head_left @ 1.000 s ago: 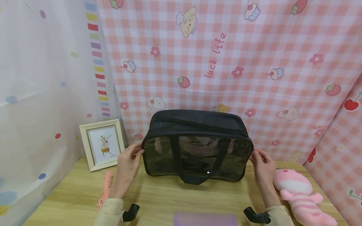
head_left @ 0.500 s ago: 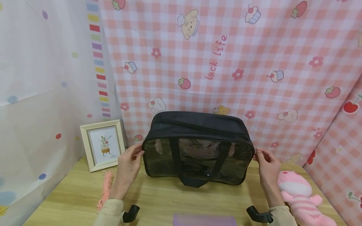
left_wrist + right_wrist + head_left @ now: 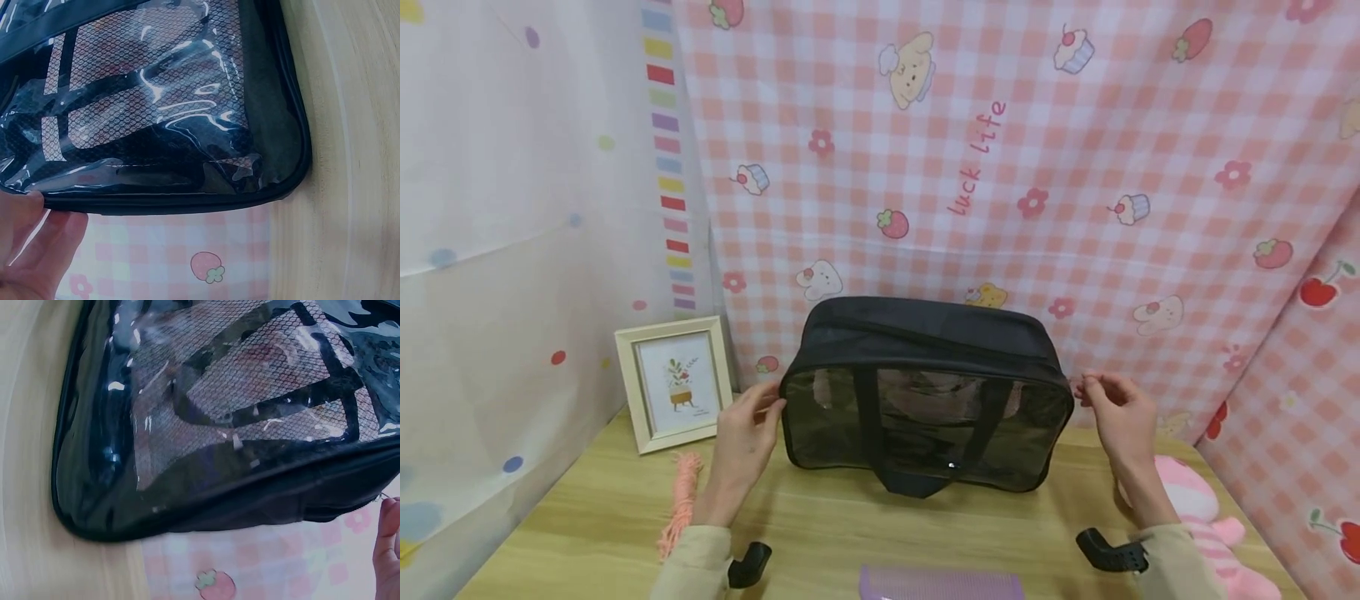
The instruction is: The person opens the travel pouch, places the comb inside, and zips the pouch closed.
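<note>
A black bag (image 3: 823, 429) with see-through panels stands upright on the table, its dark strap handle (image 3: 913, 483) hanging over the front. My left hand (image 3: 743, 442) pinches the bag's left edge between thumb and fingers; the left wrist view shows the thumb (image 3: 31, 201) at the black piping. At the other end, my right hand (image 3: 1126, 425) has thumb and finger pinched together just off the bag's upper right corner. In the right wrist view those fingers (image 3: 389, 528) hold a small zipper pull (image 3: 380, 496) at the end of the zip. Mesh shows through the clear panel.
Left of the bag stands a cream picture frame (image 3: 722, 375), with a coral cord bundle (image 3: 682, 504) in front. A pink striped plush toy (image 3: 1206, 508) lies at the right, partly behind my forearm. A purple comb (image 3: 940, 583) lies at the near edge. A checked cloth (image 3: 850, 183) hangs behind.
My right hand has moved right and slightly up, away from the bag's right edge. My left hand stays at the left edge. The bag has barely shifted.
</note>
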Demonstrator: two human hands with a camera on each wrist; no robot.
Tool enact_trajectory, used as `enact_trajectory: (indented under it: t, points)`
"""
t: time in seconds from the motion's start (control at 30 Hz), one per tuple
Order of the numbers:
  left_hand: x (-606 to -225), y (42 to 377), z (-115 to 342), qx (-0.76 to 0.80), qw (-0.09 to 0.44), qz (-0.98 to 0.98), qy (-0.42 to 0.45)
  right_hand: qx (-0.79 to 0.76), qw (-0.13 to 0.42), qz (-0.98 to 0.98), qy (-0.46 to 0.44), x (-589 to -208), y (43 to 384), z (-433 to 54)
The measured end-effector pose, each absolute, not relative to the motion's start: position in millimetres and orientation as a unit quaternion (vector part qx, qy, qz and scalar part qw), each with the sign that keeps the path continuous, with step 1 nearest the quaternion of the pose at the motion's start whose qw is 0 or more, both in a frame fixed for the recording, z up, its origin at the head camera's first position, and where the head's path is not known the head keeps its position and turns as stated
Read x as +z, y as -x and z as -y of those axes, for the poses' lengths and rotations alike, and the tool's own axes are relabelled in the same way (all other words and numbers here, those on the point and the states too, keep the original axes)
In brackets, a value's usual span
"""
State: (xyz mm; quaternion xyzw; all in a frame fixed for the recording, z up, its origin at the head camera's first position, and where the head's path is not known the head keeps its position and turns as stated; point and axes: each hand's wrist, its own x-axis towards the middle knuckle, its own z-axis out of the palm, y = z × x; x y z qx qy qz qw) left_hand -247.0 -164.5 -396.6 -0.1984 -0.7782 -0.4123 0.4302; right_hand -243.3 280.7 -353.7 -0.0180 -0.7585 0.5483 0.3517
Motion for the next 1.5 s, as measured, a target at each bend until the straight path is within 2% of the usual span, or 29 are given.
enact_trajectory:
  t: [0.23, 0.83, 1.2, 1.5]
  points:
    - [-396.8, 245.4, 167.7, -0.416, 0.430, 0.777, 0.194, 0.428, 0.327, 0.841, -0.046, -335.2, 239.3, -281.7]
    - [-395.6, 246.8, 166.1, -0.406, 0.436, 0.777, 0.202, 0.326, 0.286, 0.891, -0.137, -286.4, 246.4, -266.5]
    - [-392.8, 247.5, 155.2, -0.403, 0.425, 0.786, 0.197, 0.302, 0.211, 0.917, -0.150, -252.7, 243.9, -259.4]
    - [-394.8, 243.6, 159.9, -0.403, 0.432, 0.784, 0.188, 0.288, 0.156, 0.928, -0.177, -236.1, 250.4, -234.0]
